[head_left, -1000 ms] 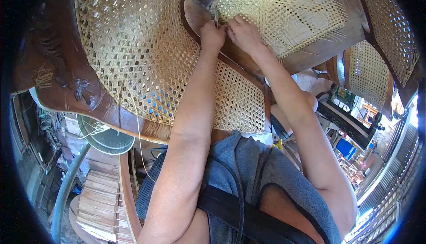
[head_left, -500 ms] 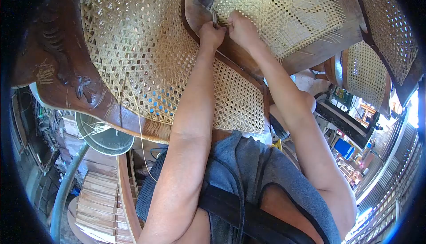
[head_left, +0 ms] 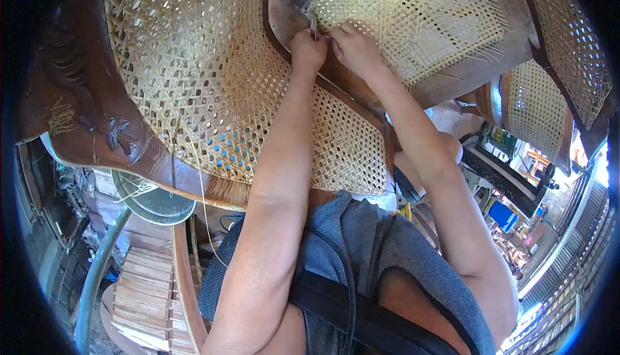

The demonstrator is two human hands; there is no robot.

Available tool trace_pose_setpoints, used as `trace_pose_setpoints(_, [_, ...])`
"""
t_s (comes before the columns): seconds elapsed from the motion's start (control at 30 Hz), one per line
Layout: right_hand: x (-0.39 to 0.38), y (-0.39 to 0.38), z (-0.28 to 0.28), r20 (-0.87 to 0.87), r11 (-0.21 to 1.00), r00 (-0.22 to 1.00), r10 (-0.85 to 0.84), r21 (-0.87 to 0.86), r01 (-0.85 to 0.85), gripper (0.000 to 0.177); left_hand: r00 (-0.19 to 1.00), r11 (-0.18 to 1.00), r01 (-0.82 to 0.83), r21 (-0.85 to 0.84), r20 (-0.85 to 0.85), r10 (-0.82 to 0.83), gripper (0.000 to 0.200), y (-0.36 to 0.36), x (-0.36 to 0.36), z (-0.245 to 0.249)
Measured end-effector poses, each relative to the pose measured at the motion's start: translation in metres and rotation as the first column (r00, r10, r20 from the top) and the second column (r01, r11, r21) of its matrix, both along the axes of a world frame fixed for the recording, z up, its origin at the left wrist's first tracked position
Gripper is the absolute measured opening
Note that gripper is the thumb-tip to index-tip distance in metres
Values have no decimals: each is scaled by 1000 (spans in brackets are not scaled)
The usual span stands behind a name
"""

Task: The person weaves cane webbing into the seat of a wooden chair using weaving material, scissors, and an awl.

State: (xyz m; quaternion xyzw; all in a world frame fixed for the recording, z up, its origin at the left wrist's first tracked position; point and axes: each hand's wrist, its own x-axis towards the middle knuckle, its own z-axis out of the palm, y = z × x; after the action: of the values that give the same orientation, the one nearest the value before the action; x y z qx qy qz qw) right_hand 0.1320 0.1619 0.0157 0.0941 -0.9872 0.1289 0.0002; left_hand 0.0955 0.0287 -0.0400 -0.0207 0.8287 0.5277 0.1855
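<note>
A wooden chair frame holds a pale woven cane panel. Both my hands meet at the panel's near-left edge. My left hand is closed in a fist around a thin cane strand that sticks up beside the frame. Touching it on the right, my right hand pinches the weave at the panel's rim with its fingertips. Loose strand ends bristle along the panel's right side.
A larger darker cane panel in a carved wooden frame lies left of my arms. More cane chair backs stand at the right. A metal basin and slatted wood lie lower left.
My hands stay at the same spot on the panel's edge, shifting only slightly up and back down. The view wobbles a little.
</note>
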Motion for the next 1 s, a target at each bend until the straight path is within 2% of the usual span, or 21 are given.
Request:
trace_pose_setpoints(0.17, [1,4,-9,-35,966,994,106,239,-95,14,999,1000,-30,-3,-28,30,27,2,3,-1])
trace_pose_setpoints(0.33, [3,2,-1,-14,971,995,94,224,-89,14,996,998,-64,25,60,62,24,2,2,6])
trace_pose_setpoints(0.4, [4,3,-3,8,967,996,85,242,-85,15,993,998,-48,30,106,45,31,2,1,5])
trace_pose_setpoints(0.47, [3,3,-5,-26,981,996,82,179,-76,16,995,999,-52,15,88,50,32,4,0,5])
trace_pose_setpoints(0.53, [4,3,-7,-16,980,997,74,187,-69,17,997,999,-51,1,66,51,32,3,0,11])
trace_pose_setpoints(0.6, [3,3,-7,-10,978,998,67,198,-63,18,990,997,-83,0,117,83,23,4,1,17])
trace_pose_setpoints(0.8, [1,0,-3,26,974,999,42,224,-47,18,984,994,-95,62,155,84,21,3,0,14])
trace_pose_setpoints(1.0, [2,-2,-5,-28,967,998,57,250,-48,18,988,994,-90,70,133,80,22,5,1,12])
